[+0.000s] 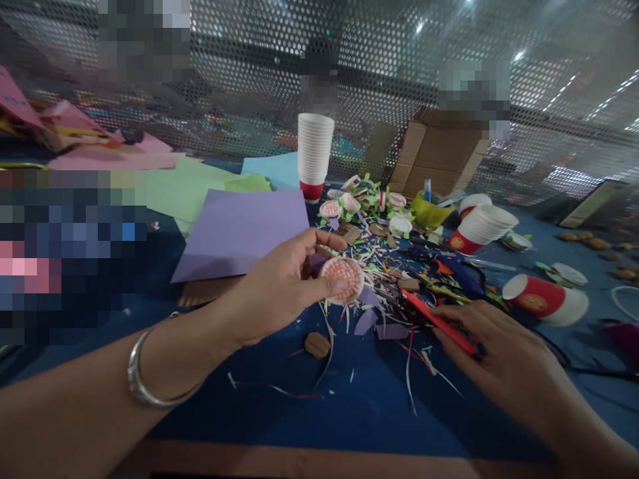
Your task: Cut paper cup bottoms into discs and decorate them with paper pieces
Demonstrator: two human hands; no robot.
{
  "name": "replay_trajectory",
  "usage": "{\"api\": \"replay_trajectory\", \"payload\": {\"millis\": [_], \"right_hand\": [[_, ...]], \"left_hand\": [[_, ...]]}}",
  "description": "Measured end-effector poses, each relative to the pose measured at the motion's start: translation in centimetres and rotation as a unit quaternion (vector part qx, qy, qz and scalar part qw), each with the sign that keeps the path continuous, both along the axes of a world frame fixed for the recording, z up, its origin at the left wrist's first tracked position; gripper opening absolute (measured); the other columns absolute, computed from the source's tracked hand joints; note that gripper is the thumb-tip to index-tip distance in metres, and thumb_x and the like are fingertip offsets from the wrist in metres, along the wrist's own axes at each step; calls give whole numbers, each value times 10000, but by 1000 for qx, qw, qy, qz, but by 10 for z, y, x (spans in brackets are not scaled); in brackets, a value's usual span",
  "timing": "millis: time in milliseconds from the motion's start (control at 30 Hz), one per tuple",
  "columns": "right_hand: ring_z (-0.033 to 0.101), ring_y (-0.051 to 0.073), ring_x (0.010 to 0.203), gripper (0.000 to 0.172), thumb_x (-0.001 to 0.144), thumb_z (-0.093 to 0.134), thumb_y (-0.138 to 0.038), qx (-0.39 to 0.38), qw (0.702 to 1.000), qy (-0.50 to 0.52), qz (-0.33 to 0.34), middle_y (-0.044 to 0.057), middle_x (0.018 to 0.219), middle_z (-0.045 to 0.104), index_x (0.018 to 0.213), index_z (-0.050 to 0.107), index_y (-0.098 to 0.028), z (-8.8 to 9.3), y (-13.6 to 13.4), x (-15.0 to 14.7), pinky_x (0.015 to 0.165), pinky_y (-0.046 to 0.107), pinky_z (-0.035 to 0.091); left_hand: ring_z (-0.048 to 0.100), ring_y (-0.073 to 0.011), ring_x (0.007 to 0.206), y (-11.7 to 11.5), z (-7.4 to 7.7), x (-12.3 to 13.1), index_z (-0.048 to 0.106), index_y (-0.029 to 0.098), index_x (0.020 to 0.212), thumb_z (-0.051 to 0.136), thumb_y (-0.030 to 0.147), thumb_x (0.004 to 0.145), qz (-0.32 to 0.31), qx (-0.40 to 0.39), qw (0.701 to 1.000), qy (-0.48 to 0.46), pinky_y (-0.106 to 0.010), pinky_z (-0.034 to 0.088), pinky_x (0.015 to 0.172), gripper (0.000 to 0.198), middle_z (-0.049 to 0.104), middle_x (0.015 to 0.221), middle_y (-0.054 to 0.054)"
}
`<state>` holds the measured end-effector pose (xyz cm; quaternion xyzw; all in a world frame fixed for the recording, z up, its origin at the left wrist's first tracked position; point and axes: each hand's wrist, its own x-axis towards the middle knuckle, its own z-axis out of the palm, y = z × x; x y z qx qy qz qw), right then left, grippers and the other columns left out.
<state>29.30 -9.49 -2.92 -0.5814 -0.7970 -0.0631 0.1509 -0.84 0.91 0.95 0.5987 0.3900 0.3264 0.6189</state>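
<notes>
My left hand (279, 286), with a silver bangle on the wrist, pinches a small round paper disc (342, 281) with a red-and-white pattern, like a cup bottom. My right hand (504, 346) is closed around a slim red-orange box cutter (452, 330), which points toward the scraps. Thin paper shreds (372, 263) and purple paper bits (367, 320) lie between and behind both hands. A small brown cardboard piece (317, 344) rests on the blue table below the disc. Several similar discs with green paper tabs (401, 225) are piled farther back.
A tall stack of paper cups (315, 150) stands at the back. More cups (482, 226) and a tipped-over red-and-white cup (544, 299) are on the right. Purple paper (249, 229) and green sheets (184, 186) lie left. A cardboard box (439, 153) stands before the perforated metal screen (239, 66).
</notes>
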Motion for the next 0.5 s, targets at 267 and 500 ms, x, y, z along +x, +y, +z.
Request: {"api": "replay_trajectory", "payload": {"millis": [267,500], "right_hand": [[716,219,838,234,1010,521,-417,15,1000,18,-1,40,957,731,1100,668,-260,-1,-8,0,724,342,552],[723,177,802,175,1003,567,-389,46,998,35,-10,10,910,725,1070,677,-270,-7,-20,8,717,287,556]], "left_hand": [[650,-135,798,12,10,-3,596,186,927,712,93,704,219,-6,957,-189,-273,482,751,267,694,833,5],[633,-124,764,14,15,-14,687,165,898,724,233,829,76,64,988,-116,-271,477,734,105,712,849,-13]]}}
